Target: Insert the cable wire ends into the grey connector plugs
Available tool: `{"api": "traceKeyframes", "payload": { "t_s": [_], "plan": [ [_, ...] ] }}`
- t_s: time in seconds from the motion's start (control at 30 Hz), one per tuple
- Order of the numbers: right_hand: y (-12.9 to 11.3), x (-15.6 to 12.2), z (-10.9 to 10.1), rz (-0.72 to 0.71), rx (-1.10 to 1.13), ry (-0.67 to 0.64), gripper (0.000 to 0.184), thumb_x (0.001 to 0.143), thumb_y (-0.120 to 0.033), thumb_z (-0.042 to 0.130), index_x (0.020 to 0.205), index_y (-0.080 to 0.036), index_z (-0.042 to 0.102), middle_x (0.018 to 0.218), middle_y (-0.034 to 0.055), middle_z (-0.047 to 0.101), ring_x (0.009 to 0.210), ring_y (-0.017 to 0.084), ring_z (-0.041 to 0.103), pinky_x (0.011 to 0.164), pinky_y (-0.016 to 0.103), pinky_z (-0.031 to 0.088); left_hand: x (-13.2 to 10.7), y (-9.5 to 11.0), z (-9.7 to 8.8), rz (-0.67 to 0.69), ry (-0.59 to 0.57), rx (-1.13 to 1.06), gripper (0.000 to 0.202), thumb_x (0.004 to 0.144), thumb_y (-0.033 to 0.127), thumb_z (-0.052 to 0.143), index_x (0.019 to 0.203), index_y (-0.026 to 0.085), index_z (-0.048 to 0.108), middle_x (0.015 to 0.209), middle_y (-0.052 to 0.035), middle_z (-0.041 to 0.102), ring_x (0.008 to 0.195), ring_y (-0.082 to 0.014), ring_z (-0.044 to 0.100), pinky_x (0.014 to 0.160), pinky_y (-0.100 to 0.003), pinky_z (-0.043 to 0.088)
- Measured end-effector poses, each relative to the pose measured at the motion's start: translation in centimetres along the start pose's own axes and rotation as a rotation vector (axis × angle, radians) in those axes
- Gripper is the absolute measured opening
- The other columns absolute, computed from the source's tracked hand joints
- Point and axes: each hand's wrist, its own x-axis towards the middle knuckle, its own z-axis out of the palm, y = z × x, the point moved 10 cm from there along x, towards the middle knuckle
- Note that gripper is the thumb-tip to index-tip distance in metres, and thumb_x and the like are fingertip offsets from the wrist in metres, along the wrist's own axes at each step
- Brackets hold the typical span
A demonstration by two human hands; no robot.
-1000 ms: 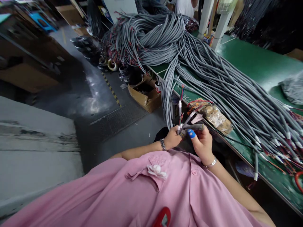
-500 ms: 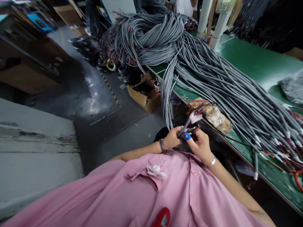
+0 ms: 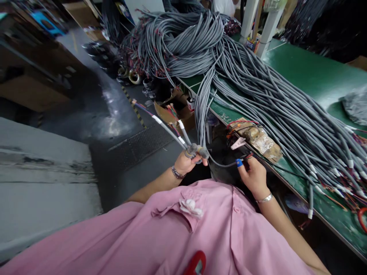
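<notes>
My left hand [image 3: 185,163], its fingers wrapped in grey coverings, is closed around several grey cables [image 3: 169,132]. These point up and left, with white bands and coloured wires fanning out at their ends. From that hand a single grey cable [image 3: 222,165] sags across to my right hand [image 3: 254,176]. My right hand has a blue cover on the thumb and pinches this cable's end, where short reddish wires stick out. Just above it, a pale pink piece [image 3: 238,143] juts from the wrapped block [image 3: 259,142] at the table edge.
A large pile of grey cables [image 3: 195,46] covers much of the green table [image 3: 306,65], and a bundle hangs over its edge. Below stands an open cardboard box [image 3: 163,114]. A grey cabinet [image 3: 46,206] is at left. A person in white [image 3: 225,7] is at the back.
My hands have moved apart. The left has gone left, its cables now pointing up and left with their wire ends showing; the right has shifted slightly right, a cable stretching between them.
</notes>
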Motion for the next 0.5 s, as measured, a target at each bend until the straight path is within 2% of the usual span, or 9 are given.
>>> {"api": "traceKeyframes", "payload": {
  "t_s": [0.07, 0.13, 0.17, 0.3, 0.43, 0.5],
  "plan": [
    [0.0, 0.2, 0.4, 0.033, 0.144, -0.019, 0.020, 0.085, -0.037, 0.057, 0.075, -0.021, 0.054, 0.063, -0.0007, 0.052, 0.055, 0.014, 0.043, 0.054, 0.027, 0.033, -0.4, -0.3, 1.1, -0.052, -0.078, 0.091, 0.053, 0.078, 0.064, 0.057, 0.077, 0.014, 0.073, 0.052, -0.0044, 0.058, 0.062, -0.0198, 0.064, 0.063, -0.031, 0.049],
    [-1.0, 0.5, 1.3, 0.041, 0.311, -0.079, 0.018, 0.087, -0.037, 0.057, 0.079, -0.021, 0.056, 0.063, -0.0014, 0.053, 0.055, 0.013, 0.044, 0.053, 0.026, 0.035, -0.6, -0.9, 2.7, -0.092, -0.122, 0.196, 0.047, 0.078, 0.059, 0.062, 0.088, 0.015, 0.074, 0.075, -0.0091, 0.069, 0.072, -0.0202, 0.065, 0.067, -0.031, 0.050],
    [-1.7, 0.6, 1.8, 0.039, 0.368, -0.113, 0.017, 0.087, -0.037, 0.057, 0.080, -0.021, 0.057, 0.064, -0.0013, 0.054, 0.056, 0.013, 0.045, 0.053, 0.025, 0.036, -0.6, -1.1, 3.6, -0.099, -0.132, 0.242, 0.045, 0.078, 0.057, 0.063, 0.091, 0.015, 0.073, 0.080, -0.0089, 0.070, 0.073, -0.0191, 0.064, 0.067, -0.030, 0.050],
    [-3.5, 0.9, 3.4, 0.072, 0.476, -0.192, 0.016, 0.086, -0.037, 0.059, 0.081, -0.021, 0.059, 0.067, 0.0000, 0.060, 0.058, 0.014, 0.051, 0.055, 0.025, 0.040, -0.1, -1.6, 6.3, -0.047, -0.118, 0.278, 0.040, 0.077, 0.054, 0.066, 0.088, 0.016, 0.071, 0.070, -0.0033, 0.065, 0.065, -0.0144, 0.057, 0.065, -0.027, 0.048],
    [-3.1, 0.2, 4.9, 0.137, 0.669, -0.302, 0.017, 0.089, -0.037, 0.055, 0.091, -0.021, 0.062, 0.075, 0.0022, 0.066, 0.063, 0.015, 0.058, 0.059, 0.027, 0.047, 0.0, -3.0, 6.7, -0.083, -0.107, 0.351, 0.037, 0.081, 0.052, 0.063, 0.080, 0.015, 0.067, 0.060, 0.0007, 0.057, 0.052, -0.0093, 0.049, 0.050, -0.021, 0.041],
    [-2.4, -0.4, 5.1, 0.186, 0.750, -0.321, 0.020, 0.087, -0.040, 0.057, 0.088, -0.020, 0.062, 0.073, 0.0024, 0.065, 0.061, 0.015, 0.059, 0.056, 0.027, 0.048, 0.0, -3.4, 6.4, -0.087, -0.101, 0.397, 0.036, 0.083, 0.049, 0.062, 0.073, 0.015, 0.064, 0.053, 0.0027, 0.052, 0.048, -0.0079, 0.046, 0.047, -0.020, 0.038]
  ]
}}
